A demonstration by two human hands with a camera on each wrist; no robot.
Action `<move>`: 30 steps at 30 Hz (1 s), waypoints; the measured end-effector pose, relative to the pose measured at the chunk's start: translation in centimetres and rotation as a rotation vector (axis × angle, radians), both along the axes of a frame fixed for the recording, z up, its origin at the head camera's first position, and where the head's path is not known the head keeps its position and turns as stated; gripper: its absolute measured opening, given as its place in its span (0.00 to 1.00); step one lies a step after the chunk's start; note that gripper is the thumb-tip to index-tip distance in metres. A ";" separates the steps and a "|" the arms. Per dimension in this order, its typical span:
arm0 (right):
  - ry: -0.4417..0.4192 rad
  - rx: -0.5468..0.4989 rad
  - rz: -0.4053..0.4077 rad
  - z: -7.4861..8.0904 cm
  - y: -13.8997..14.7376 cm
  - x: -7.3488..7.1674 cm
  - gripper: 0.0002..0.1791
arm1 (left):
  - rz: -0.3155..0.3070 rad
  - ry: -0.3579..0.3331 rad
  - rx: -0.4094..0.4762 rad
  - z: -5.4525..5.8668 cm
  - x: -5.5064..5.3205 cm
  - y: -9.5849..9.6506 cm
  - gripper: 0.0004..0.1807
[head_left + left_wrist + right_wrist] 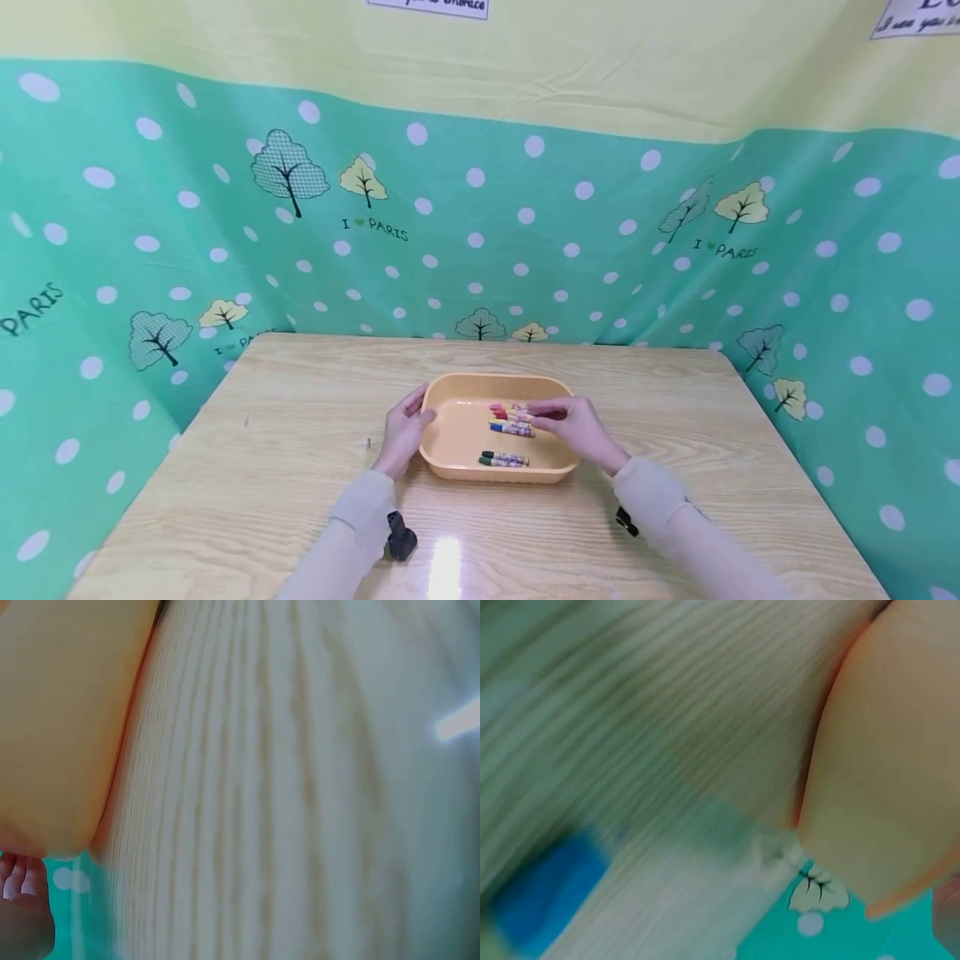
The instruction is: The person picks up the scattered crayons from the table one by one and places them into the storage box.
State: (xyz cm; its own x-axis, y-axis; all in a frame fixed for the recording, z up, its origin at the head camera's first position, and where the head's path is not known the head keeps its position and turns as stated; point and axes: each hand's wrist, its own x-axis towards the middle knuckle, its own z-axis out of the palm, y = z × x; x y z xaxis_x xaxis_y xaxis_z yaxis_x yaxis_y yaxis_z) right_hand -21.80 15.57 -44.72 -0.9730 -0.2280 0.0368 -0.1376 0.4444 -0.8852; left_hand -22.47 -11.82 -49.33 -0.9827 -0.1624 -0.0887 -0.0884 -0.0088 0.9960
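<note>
A shallow peach-orange plastic tray (457, 425) sits on the table with several crayons in patterned wrappers inside. My left hand (405, 429) grips the tray's left rim, thumb on the inner side and fingers outside. Over the tray's right side, my right hand (573, 425) pinches the right end of a red crayon (510, 417) between thumb and fingers. A pink crayon (498, 407) lies just beyond it, and a blue crayon (512, 430) on the near side with a yellow one. Closer to me in the tray lie a black crayon (504, 457) and a dark green crayon (500, 462).
The tray stands on a light wood-grain table (315, 417). A green and yellow patterned cloth (480, 200) hangs behind the table and along both sides. Black wrist devices (401, 537) show at both sleeves. Both wrist views mostly show the tray's outer wall and the tabletop.
</note>
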 end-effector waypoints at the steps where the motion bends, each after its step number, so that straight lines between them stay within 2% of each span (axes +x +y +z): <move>1: 0.009 0.003 0.005 -0.2 -0.5 -0.1 0.13 | 0.000 0.000 0.000 0.0 0.0 0.0 0.29; 9: -0.011 0.020 0.046 -1.8 -3.1 -1.3 0.12 | 0.001 -0.001 -0.001 0.0 0.0 0.0 0.29; 15: -0.018 0.093 0.106 -2.7 -3.8 -2.1 0.11 | 0.007 -0.001 -0.003 0.1 -0.1 0.0 0.30; 20: -0.029 0.098 0.094 -2.6 -3.7 -1.9 0.11 | 0.001 0.001 0.005 0.5 0.1 0.1 0.29; 30: -0.026 0.102 0.079 -2.6 -3.9 -1.7 0.12 | 0.013 0.008 -0.002 -0.2 0.0 0.0 0.29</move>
